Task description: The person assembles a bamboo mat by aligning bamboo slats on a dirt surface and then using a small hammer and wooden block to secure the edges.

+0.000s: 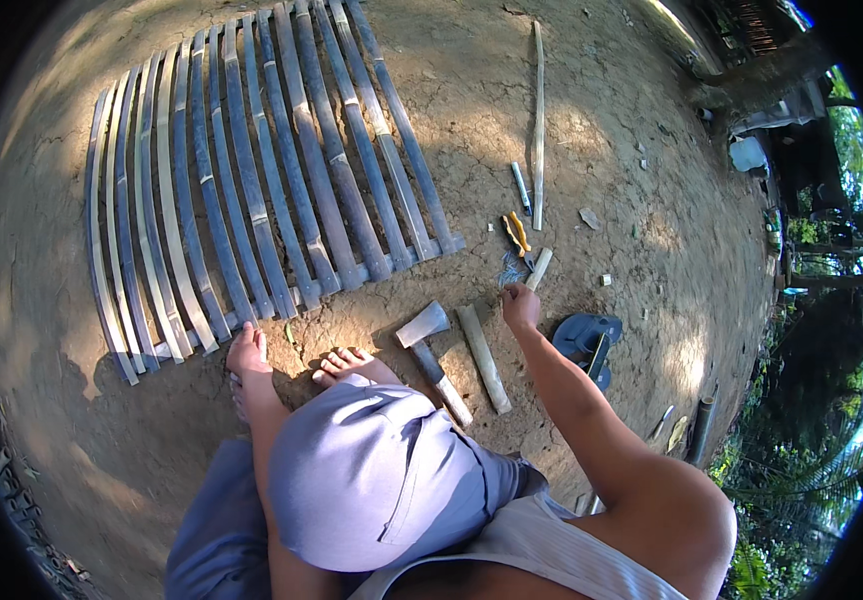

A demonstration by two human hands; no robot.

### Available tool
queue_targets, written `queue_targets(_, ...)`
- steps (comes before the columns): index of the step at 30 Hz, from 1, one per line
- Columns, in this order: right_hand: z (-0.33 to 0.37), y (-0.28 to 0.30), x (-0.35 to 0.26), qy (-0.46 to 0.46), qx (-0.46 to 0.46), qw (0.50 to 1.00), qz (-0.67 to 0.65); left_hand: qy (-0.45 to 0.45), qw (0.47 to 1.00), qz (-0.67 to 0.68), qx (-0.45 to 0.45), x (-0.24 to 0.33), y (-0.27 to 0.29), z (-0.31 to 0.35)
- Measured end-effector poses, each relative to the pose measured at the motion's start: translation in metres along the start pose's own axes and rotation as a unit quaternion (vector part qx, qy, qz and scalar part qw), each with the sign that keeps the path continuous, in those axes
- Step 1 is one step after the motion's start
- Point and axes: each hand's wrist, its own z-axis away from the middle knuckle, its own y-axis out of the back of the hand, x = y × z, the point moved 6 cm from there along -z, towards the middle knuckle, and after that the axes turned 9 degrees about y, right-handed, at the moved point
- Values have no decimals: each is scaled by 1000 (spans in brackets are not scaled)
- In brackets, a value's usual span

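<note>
A rack of dark and pale bamboo slats (251,170) lies on the ground, its near ends fixed over a bamboo crosspiece (421,250). At the near edge my left hand (248,352) rests by the slat ends, thumb and forefinger stretched out and apart. My right hand (521,307) is reached forward with fingers curled together at the near side of a small pile of nails (513,268). Anything between those fingers is hidden. Beside the nails lie pliers with yellow handles (516,232) and a short bamboo piece (540,268).
An axe (431,360) lies before my knee, beside a split bamboo piece (483,358). Farther off are a long bamboo strip (538,125) and a thin marker-like stick (520,187). A dark blue cap-like object (579,335) lies by my right forearm. Tree trunk (761,80) at far right.
</note>
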Motion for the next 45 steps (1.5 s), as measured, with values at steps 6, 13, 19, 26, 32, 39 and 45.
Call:
queue_targets(6,-21,-32,45,-131,-49,990,-3,-37,998,42,-11,-3,-7,14)
queue_targets(13,0,-31,1,20,-21,1000,14,-60,996,66,2,9,6,22)
queue_targets(19,-15,-35,-84,75,-45,939,-332,-60,998,35,12,9,-14,43)
queue_targets(26,86,-111,-374,333,-247,837,-358,-402,866,-217,202,43,-14,109)
queue_targets(32,123,-192,-468,369,-338,828,-252,-376,872,-270,160,56,-20,117)
queue_targets(39,124,-218,-477,387,-345,822,-238,-404,872,-245,128,67,-30,110)
queue_targets(45,136,-205,-486,445,-292,830,-168,-455,851,-224,136,66,-35,105)
